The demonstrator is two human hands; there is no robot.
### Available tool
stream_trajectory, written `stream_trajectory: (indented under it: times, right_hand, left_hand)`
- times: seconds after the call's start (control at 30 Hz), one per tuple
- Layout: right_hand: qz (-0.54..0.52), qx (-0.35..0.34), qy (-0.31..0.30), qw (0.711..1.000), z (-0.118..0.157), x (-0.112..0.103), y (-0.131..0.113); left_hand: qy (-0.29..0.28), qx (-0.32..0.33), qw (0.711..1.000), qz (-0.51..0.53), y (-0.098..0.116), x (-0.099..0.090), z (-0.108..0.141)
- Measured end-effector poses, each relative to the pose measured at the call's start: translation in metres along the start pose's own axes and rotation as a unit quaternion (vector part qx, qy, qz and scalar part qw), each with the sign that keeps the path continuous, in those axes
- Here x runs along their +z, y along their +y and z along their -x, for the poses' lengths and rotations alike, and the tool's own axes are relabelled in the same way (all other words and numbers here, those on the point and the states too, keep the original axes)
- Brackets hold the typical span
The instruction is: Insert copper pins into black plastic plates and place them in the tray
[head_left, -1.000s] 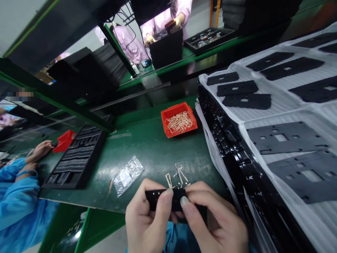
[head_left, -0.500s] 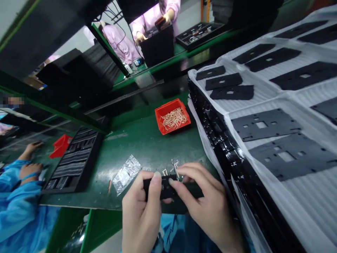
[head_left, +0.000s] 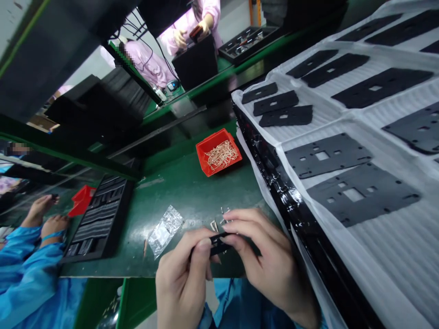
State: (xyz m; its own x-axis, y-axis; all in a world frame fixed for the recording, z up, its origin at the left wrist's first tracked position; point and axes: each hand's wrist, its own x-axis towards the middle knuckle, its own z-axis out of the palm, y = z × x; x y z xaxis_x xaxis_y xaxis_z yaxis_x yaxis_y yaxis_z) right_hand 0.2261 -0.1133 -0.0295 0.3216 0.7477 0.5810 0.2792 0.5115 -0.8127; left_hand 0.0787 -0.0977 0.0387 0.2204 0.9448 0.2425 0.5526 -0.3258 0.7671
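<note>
A small, flat black part [head_left: 218, 248] with little holes is held above the near edge of the bench. My left hand [head_left: 183, 274] grips its left end, thumb on top and fingers wrapped below. At the other end, my right hand [head_left: 262, 256] pinches the part between thumb and fingertips. Whether a tiny metal piece is also in those right fingertips, I cannot make out. Just beyond the part, several small metal clips [head_left: 214, 225] lie on the bench, some of them partly hidden by my right fingers.
A red bin [head_left: 202, 157] of thin copper-coloured pieces stands ahead. Left of my hands lies a clear plastic bag [head_left: 165, 232]. A black slotted tray [head_left: 99, 214] and a co-worker's blue sleeves [head_left: 27, 274] are farther left. Black plates [head_left: 329, 155] rest on white-covered sheeting at right.
The black part has tilted, so its face shows less. My right fingers have shifted slightly along its right end. The surroundings have moved in view with my head.
</note>
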Motion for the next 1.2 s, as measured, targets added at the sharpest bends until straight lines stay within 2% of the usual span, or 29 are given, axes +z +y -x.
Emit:
stream_trajectory:
  times: [0.1,0.23,0.33,0.43,0.5,0.6,0.77,0.87,1.03,1.2]
  right_hand:
    - [-0.083,0.078,-0.006,0.993,0.002,0.0,0.001]
    - [-0.123,0.135,-0.013,0.983,0.002,0.0,0.005]
    - [-0.136,0.154,0.01,0.979,0.003,0.006,0.01]
    - [-0.152,0.152,0.059,0.975,0.006,0.012,0.014]
    - [-0.156,0.131,0.08,0.976,0.008,0.015,0.015]
    - [-0.146,0.072,0.073,0.984,0.007,0.012,0.015]
    - [-0.113,-0.031,0.071,0.991,0.001,0.007,0.012]
    - [-0.106,-0.078,0.073,0.989,0.0,0.008,0.014]
    - [-0.097,-0.145,0.044,0.984,0.005,0.01,0.02]
    - [-0.084,-0.152,0.038,0.984,0.008,0.01,0.02]
  left_hand:
    - [-0.041,0.082,0.994,-0.054,-0.003,-0.005,-0.005]
    - [-0.082,0.176,0.974,-0.113,-0.009,-0.009,-0.01]
    - [-0.066,0.18,0.973,-0.128,-0.012,-0.005,-0.011]
    - [-0.034,0.174,0.981,-0.075,-0.015,0.004,-0.009]
    - [-0.027,0.19,0.981,-0.024,-0.016,0.01,-0.008]
    - [-0.009,0.223,0.975,0.009,-0.013,0.01,-0.008]
    - [-0.001,0.292,0.956,-0.004,-0.009,-0.003,-0.013]
    - [-0.018,0.324,0.946,-0.014,-0.014,-0.011,-0.013]
    - [-0.053,0.32,0.946,-0.015,-0.024,-0.024,-0.008]
    - [-0.051,0.313,0.948,-0.016,-0.022,-0.023,-0.005]
